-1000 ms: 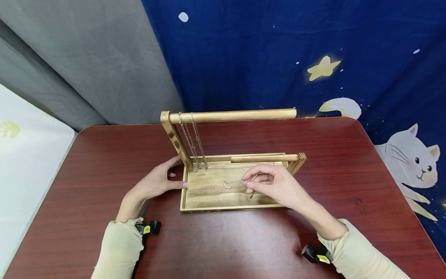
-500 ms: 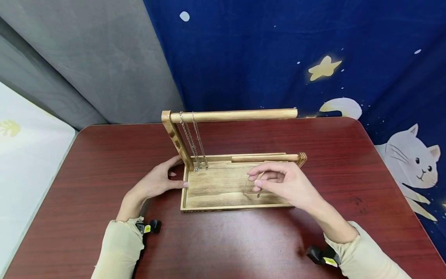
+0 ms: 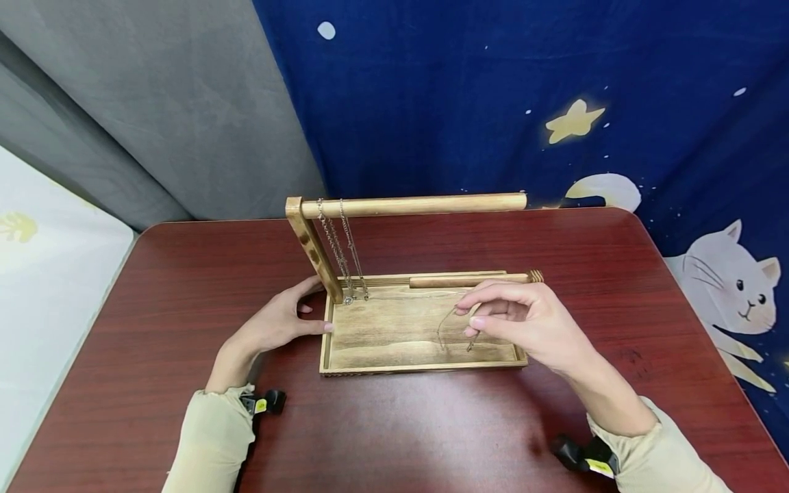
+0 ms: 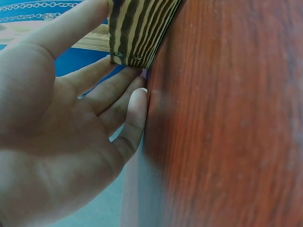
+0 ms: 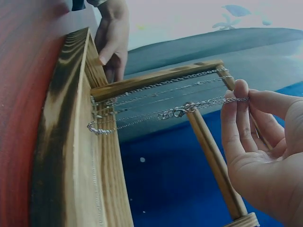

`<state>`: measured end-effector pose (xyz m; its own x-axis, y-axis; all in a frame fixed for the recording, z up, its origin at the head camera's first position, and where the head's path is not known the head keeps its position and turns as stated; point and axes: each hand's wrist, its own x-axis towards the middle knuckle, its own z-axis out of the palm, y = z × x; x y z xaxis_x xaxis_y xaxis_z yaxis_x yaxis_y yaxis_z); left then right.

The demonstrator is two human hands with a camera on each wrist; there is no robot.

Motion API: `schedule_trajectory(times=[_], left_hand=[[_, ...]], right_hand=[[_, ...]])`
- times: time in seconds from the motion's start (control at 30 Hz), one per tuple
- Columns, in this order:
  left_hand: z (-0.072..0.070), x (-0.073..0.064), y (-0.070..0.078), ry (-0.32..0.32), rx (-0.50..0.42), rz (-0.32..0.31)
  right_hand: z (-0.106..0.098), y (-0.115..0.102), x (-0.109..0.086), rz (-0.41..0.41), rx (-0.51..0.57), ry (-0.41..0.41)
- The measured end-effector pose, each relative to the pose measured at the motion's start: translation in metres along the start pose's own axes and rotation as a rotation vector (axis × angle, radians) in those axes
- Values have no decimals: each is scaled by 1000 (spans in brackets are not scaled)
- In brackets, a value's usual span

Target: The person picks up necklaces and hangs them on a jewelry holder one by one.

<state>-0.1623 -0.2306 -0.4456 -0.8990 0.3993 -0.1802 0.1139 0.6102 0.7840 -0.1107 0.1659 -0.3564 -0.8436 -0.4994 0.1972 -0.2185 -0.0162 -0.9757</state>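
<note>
A wooden jewelry stand point(image 3: 382, 329) has a shallow tray base, a tall post at its left with a long top bar point(image 3: 425, 203), and a lower bar point(image 3: 450, 281). My left hand point(image 3: 277, 318) holds the tray's left end, thumb on the rim and fingers at the back corner. My right hand point(image 3: 524, 318) pinches a thin chain necklace point(image 5: 213, 101) between thumb and fingertips above the tray's right half. The chain hangs in a loose loop; a clasp shows in the right wrist view. Several chain necklaces point(image 3: 339, 250) hang from the top bar's left end.
The stand sits on a dark red wooden table point(image 3: 394, 424). Behind the table hang a grey curtain point(image 3: 203, 103) and a blue curtain point(image 3: 431, 89) with stars and a cat print. The top bar's right end is free, with no post under it.
My right hand has moved right across the tray, drawing the chain necklace along and off the tray's middle. My left hand stays at the stand's left end.
</note>
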Motion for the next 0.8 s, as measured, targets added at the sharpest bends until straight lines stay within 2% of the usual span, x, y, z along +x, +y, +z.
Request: schedule_trajectory(times=[0.37, 0.6, 0.8], left_hand=[[0, 0, 1, 0, -7, -6], [0, -1, 1, -1, -3, -4], [0, -1, 1, 0, 4, -2]], right_hand=[[-11, -13, -12, -91, -19, 42], [-18, -17, -17, -195, 96, 61], [-23, -21, -21, -256, 134, 86]])
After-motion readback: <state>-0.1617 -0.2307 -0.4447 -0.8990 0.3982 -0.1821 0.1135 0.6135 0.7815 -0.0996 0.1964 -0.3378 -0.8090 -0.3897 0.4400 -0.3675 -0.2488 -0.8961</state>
